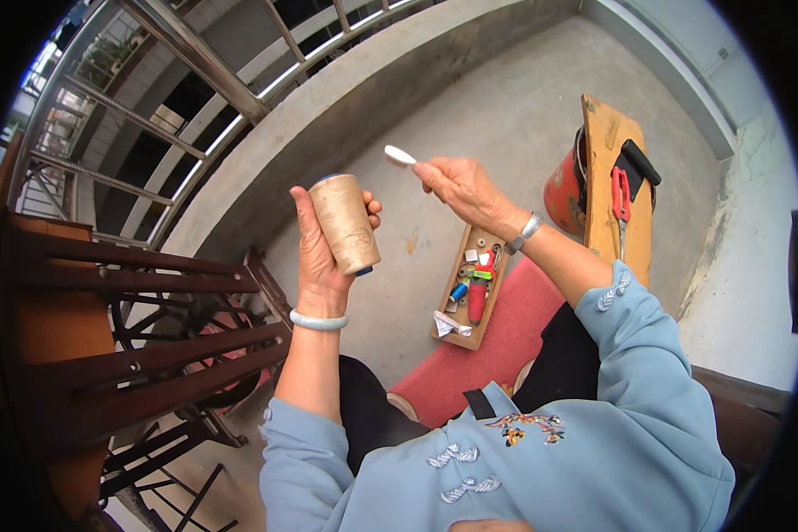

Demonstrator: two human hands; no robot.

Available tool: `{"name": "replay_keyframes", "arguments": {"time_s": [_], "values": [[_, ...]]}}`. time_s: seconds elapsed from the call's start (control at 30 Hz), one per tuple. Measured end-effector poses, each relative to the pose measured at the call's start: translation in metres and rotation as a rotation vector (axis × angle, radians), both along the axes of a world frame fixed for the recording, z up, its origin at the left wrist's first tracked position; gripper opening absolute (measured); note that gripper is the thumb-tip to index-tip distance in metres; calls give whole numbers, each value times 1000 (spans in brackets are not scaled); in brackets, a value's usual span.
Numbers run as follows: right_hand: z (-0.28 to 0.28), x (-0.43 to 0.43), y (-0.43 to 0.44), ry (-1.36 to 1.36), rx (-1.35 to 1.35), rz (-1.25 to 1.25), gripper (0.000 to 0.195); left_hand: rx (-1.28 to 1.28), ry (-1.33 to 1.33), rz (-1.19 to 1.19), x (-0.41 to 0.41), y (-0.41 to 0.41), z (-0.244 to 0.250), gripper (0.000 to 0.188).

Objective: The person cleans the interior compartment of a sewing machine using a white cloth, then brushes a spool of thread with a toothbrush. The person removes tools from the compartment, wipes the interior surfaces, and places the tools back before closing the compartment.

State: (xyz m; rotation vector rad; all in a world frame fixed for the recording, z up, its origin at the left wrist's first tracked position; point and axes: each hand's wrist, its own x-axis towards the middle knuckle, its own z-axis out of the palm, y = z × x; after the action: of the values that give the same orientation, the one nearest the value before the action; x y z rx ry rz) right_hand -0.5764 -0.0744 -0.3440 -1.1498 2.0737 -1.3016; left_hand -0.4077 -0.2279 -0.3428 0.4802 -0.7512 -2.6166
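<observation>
A large cone of beige thread (344,225) lies in my left hand (322,249), its blue core showing at both ends. My right hand (462,189) is raised to the right of it and pinches a small white object (399,155), perhaps a brush; its underside is blurred. Below my right hand, a shallow wooden box (467,340) holds a blue thread spool (459,291), a red-handled item (477,299), a bright green piece, crumpled white material (451,324) and several small parts.
Red-handled scissors (620,199) and a black object (638,163) lie on a wooden board (605,133) over a red bucket (562,193). A red mat (432,382) is on the floor. Dark slatted ironwork (173,352) stands left, with a low wall (346,86) and metal railing (193,53) ahead.
</observation>
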Motion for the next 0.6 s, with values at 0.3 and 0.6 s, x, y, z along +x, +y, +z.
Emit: {"name": "replay_keyframes", "arguments": {"time_s": [0.3,0.6], "values": [[-12,12,-1,197,0,25,40,46,96,-90,1,9,9,83],[14,44,-7,408,-306,88,28,82,-12,-37,-1,14,5,78]]}}
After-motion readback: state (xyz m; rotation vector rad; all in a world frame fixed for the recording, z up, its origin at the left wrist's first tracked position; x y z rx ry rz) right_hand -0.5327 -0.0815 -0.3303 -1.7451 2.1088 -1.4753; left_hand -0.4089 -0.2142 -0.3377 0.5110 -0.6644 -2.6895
